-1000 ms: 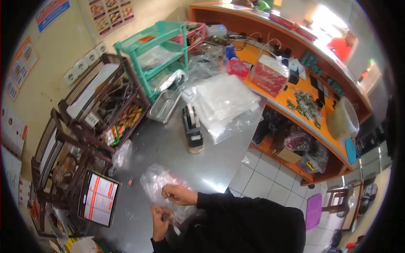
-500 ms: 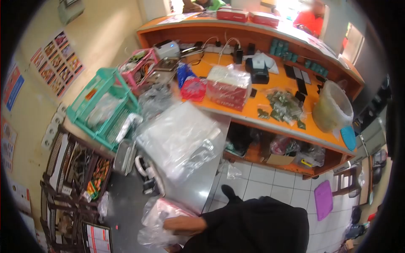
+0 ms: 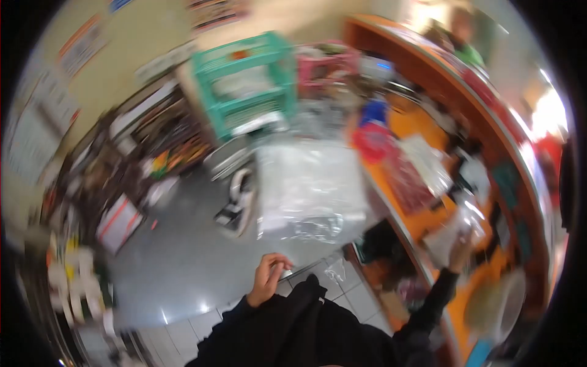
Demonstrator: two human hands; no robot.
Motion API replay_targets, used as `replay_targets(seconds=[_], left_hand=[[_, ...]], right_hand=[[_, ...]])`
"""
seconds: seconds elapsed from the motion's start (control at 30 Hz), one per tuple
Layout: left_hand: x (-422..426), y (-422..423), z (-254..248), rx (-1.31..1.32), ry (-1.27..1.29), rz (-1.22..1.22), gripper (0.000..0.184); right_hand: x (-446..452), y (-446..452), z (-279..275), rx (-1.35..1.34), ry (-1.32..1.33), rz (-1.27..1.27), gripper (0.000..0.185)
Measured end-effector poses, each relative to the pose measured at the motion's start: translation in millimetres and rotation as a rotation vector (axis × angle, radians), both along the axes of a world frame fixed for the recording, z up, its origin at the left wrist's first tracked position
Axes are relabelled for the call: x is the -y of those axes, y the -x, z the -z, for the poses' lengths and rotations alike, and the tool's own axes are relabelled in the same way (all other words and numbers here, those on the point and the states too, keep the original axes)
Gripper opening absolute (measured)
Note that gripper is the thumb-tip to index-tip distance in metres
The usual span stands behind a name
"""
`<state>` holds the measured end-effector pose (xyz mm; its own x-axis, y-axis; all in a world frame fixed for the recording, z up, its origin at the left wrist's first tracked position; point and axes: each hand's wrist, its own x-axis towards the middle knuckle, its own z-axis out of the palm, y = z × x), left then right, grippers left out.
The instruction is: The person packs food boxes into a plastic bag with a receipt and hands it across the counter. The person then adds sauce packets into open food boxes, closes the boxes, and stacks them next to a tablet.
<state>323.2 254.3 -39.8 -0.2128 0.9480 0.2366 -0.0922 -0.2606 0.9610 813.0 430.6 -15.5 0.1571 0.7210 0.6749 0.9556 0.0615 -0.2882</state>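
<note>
My right hand (image 3: pixel 463 248) reaches out over the orange counter (image 3: pixel 408 229) and grips a shiny clear plastic bag (image 3: pixel 469 214). Motion blur hides the exact hold and whatever the bag contains. Close to my body, my left hand (image 3: pixel 270 278) hovers by the front edge of the steel table (image 3: pixel 189 257). Its fingers are loosely bent, with the thumb apart and nothing visible in them. Ahead of it lies a flat stack of clear plastic (image 3: pixel 312 189). A black and white device (image 3: pixel 235 202) sits left of that stack.
A green rack (image 3: pixel 244 85) stands at the back, beside a pink basket (image 3: pixel 327 67). Red and blue packages (image 3: pixel 374 140) lie where table and counter meet. A whitish bin (image 3: pixel 498 306) is at the counter's right end. Shelves of packets (image 3: pixel 147 134) line the left.
My view has turned left. The pink package in plastic is gone from the steel table's front. My right hand now extends over the counter with clear plastic; my left hand is near the table edge.
</note>
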Motion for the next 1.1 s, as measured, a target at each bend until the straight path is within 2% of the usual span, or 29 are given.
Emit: replay_targets(seconds=[0.07, 0.1, 0.2, 0.3, 0.37, 0.4, 0.47, 0.53, 0.73, 0.8, 0.83, 0.87, 0.93, 0.97, 1.03, 1.1], left_hand=[[13, 12, 5, 0.005, 0.044, -0.107, 0.015], [24, 14, 7, 0.027, 0.052, -0.196, 0.015], [36, 23, 4, 0.058, 0.04, -0.35, 0.015], [43, 27, 7, 0.059, 0.072, -0.452, 0.016], [40, 23, 3, -0.027, 0.057, -0.448, 0.017], [37, 19, 6, -0.027, 0.059, -0.446, 0.017], [25, 9, 1, -0.019, 0.068, -0.379, 0.016], [13, -3, -1, 0.009, 0.046, -0.333, 0.016], [-28, -42, -10, -0.041, 0.04, -0.095, 0.015], [-45, -61, -4, -0.031, 0.059, -0.047, 0.015], [-56, -70, 1, 0.001, 0.064, -0.037, 0.013], [-66, -78, 2, -0.007, 0.06, -0.003, 0.014], [-86, -102, 4, -0.006, 0.047, 0.062, 0.014], [-96, -113, 7, -0.018, 0.033, 0.092, 0.013], [-115, -136, 1, -0.018, 0.032, 0.163, 0.013], [-128, -154, -10, -0.041, 0.061, 0.184, 0.012]], right_hand=[[-50, -44, 28, 0.087, -0.043, 0.05, 0.04], [-53, -35, 21, 0.059, 0.004, 0.148, 0.042], [-87, -77, 49, -0.115, -0.113, 0.086, 0.044], [-84, -44, 16, -0.064, -0.097, 0.212, 0.037], [-75, -12, -15, -0.033, -0.095, 0.293, 0.032], [-76, -8, -22, -0.133, -0.164, 0.203, 0.033], [-72, -1, -34, -0.08, -0.292, 0.061, 0.033], [-65, 8, -44, -0.165, -0.327, 0.041, 0.033], [-38, -18, -84, -0.167, -0.248, 0.007, 0.03], [-41, -62, -109, -0.174, -0.271, 0.029, 0.023], [-33, -63, -145, -0.102, -0.374, 0.016, 0.019], [-27, -67, -180, -0.321, -0.322, -0.063, 0.019], [-68, -161, -215, -0.292, -0.272, -0.045, 0.012], [-74, -173, -249, -0.391, -0.32, -0.144, 0.012], [-91, -214, -309, -0.414, -0.282, -0.238, 0.016], [-120, -285, -352, -0.233, -0.257, -0.103, 0.025]])
